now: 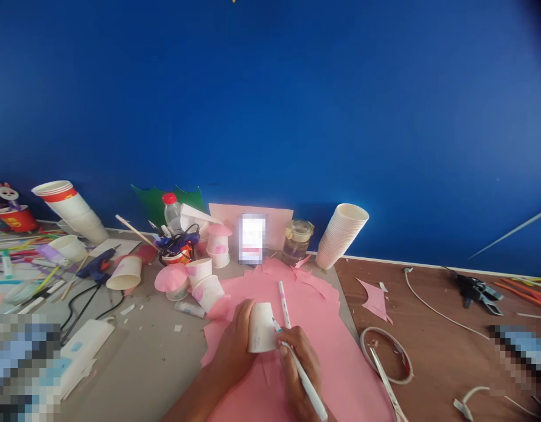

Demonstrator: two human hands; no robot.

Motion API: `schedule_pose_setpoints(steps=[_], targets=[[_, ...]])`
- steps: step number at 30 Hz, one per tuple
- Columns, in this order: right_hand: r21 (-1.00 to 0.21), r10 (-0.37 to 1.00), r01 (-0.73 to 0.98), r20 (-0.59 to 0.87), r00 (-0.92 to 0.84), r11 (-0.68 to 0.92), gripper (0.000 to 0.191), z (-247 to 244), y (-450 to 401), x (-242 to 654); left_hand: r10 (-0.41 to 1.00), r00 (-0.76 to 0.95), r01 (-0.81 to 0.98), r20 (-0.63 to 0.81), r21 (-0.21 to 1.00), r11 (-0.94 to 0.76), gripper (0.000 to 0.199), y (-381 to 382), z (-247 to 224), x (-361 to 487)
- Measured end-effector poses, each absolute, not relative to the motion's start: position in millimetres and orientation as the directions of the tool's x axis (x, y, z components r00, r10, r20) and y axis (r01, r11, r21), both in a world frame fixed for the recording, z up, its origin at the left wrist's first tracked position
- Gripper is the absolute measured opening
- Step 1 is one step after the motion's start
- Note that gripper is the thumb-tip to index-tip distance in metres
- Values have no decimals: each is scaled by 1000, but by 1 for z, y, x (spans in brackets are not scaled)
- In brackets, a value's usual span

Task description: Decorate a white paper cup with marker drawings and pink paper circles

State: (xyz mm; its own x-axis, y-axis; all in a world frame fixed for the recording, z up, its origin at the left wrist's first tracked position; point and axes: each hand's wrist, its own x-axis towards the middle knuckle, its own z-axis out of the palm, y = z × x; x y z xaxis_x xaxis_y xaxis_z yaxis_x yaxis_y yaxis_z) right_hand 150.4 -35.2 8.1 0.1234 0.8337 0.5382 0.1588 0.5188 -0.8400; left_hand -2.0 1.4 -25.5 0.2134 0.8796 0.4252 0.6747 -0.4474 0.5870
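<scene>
Paper cup (262, 331) sits at the lower centre of the frame, its wider end low, so it appears upside down. Behind everything, a blue wall (270, 105) fills the upper half. Below it spreads the tabletop (133, 363), grey at the left and brown at the lower right. A big sheet of pink paper (332, 340) with a ragged edge covers the lower centre, beneath the hands. Right of centre, a tall stack of cups (340, 240) leans near the wall.

The left hand (237, 325) has its grip closed around the left side of the cup. The right hand (300, 357), at the lower centre-right, has a narrow grip on a white marker (308, 384), its tip at the cup's right side; whether it touches cannot be told for certain.

As for progress, a pink-topped cup (218, 252) left of centre looks put together, with a pink patch on its side, and another pink top (171, 278) lies further left. By comparison, the cup in hand seems barely begun: its visible side is mostly plain white, with only faint small marks low down, no pink patch and no top. Beyond it lies a second marker (283, 302), on the pink paper.
</scene>
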Motion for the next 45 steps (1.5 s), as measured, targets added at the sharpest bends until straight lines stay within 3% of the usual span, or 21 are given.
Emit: schedule_pose_setpoints(steps=[4,13,18,22,27,36,41,45], targets=[[-859,853,169,505,130,483,16,4,-35,152,895,205,657,397,622,-426,54,2,-24,-2],[-936,890,147,349,293,319,31,-4,-29,154,973,58,520,222,826,-219,55,1,1,3],[-854,838,260,505,204,451,28,-10,-28,151,993,93,525,76,844,-114,83,-3,3,4],[-735,764,349,641,79,581,27,-1,-30,149,989,133,510,68,851,-127,80,-3,1,1],[-695,739,394,672,55,602,30,2,-33,149,991,84,488,109,862,-136,71,-1,-5,0],[-533,666,460,719,-196,710,37,-9,-36,156,976,132,670,174,710,-218,57,3,-10,-1],[-482,608,423,757,-239,767,46,4,-41,154,956,169,806,240,524,-274,51,4,-9,1],[-439,537,344,794,-285,830,52,13,-42,150,971,167,888,172,402,-224,53,1,-9,0]])
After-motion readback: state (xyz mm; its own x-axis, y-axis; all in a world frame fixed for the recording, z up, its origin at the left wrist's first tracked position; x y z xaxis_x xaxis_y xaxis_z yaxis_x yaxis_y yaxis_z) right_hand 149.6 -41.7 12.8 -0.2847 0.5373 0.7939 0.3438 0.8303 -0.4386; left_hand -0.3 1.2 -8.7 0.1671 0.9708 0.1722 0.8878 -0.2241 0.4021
